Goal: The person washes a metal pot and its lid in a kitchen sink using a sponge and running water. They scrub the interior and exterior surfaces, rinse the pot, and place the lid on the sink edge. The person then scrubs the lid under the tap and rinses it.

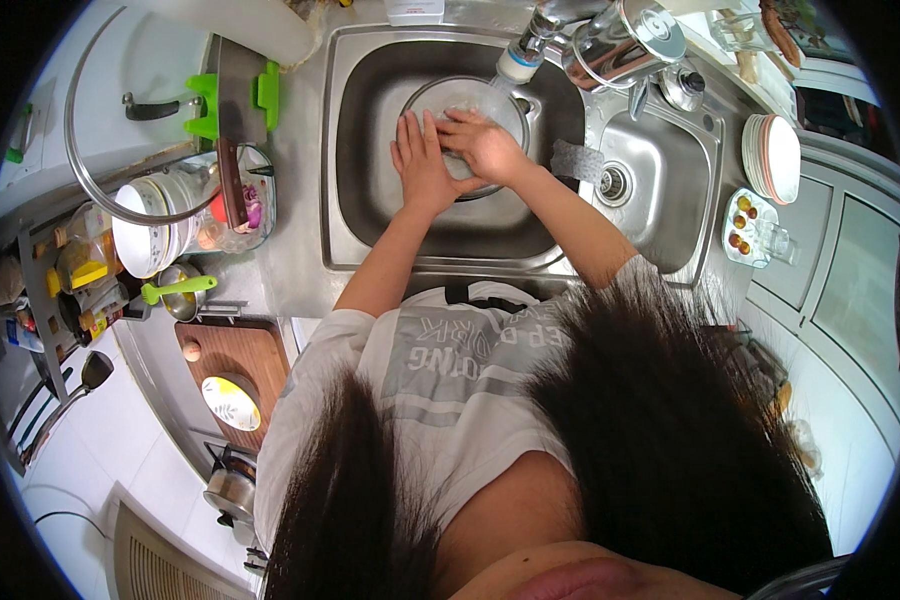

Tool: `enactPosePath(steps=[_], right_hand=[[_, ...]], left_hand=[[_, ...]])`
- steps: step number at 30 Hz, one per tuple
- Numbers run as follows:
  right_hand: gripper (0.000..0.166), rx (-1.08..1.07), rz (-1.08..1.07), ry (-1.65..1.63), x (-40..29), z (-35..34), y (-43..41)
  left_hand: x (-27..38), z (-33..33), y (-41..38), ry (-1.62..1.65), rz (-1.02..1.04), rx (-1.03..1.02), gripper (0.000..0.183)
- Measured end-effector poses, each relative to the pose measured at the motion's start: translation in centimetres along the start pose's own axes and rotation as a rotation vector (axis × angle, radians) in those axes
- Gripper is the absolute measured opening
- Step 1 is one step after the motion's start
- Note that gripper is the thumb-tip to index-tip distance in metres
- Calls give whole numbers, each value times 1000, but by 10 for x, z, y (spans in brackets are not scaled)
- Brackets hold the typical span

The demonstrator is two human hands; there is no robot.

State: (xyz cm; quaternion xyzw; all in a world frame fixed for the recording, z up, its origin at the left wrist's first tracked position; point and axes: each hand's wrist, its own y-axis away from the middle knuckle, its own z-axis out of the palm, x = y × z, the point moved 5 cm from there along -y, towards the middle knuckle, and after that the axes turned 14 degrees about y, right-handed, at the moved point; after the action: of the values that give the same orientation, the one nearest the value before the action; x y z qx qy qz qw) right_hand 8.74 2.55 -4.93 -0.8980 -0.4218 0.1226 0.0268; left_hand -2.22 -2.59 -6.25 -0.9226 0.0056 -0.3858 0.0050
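In the steel sink's large basin (375, 225) lies a round, clear glass vessel or lid (487, 94) with a dark rim. My left hand (426, 169) rests flat over its left side, fingers spread. My right hand (487, 148) reaches across from the right, its fingers apart and close to the left hand's fingers. Whether anything small lies under the palms is hidden. Just above the glass item hangs the faucet's white and blue nozzle (520, 66), and water seems to fall from it. A grey textured cloth (577, 161) drapes over the divider to the small basin (652, 202).
A cleaver (241, 90) stands in a green holder at the left, near stacked bowls (146, 232). A brown cutting board (262, 352) holds a patterned bowl (231, 403). Stacked plates (771, 157) and a dish with small round fruits (742, 225) border the right side. A metal canister (622, 45) stands behind.
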Motion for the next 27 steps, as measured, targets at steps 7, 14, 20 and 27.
enactPosePath(steps=[7,14,20,27], right_hand=[[39,32,-12,-10,35,-17,33],[36,61,335,133,63,2,8],[41,72,117,-14,13,12,-5],[50,-5,463,130,63,0,-7]], left_hand=[[0,-1,0,39,19,-6,141],[6,-3,-2,7,6,-12,141],[2,0,-1,35,-11,-23,142],[3,-3,-2,17,-67,-64,140]])
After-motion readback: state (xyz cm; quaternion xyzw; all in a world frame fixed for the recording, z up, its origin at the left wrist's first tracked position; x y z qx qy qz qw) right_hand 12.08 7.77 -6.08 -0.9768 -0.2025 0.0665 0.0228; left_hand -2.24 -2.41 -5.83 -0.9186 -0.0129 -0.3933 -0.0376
